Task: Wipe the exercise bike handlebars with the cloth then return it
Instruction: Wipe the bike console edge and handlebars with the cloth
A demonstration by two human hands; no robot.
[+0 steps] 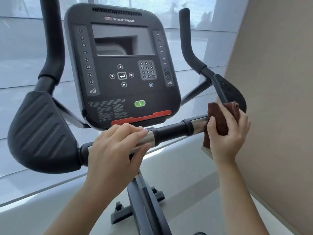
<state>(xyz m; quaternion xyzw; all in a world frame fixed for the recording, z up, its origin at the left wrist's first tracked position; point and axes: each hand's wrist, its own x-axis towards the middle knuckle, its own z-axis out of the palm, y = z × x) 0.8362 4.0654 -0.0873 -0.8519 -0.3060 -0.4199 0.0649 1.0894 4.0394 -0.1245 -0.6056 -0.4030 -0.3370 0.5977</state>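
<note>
Two hands mid-wipe on the bar (pixel 171 131): left hand (pixel 116 150) grips it bare, right hand (pixel 227 136) clasps the cloth (pixel 221 116) round it; next, probably slide leftward.

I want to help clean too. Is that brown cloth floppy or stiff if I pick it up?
Probably floppy: the cloth wraps around the handlebar under the right hand, and a loose end hangs below. Likely light, since one hand holds it easily. Its soft-looking surface probably grips rather than slides.
</note>
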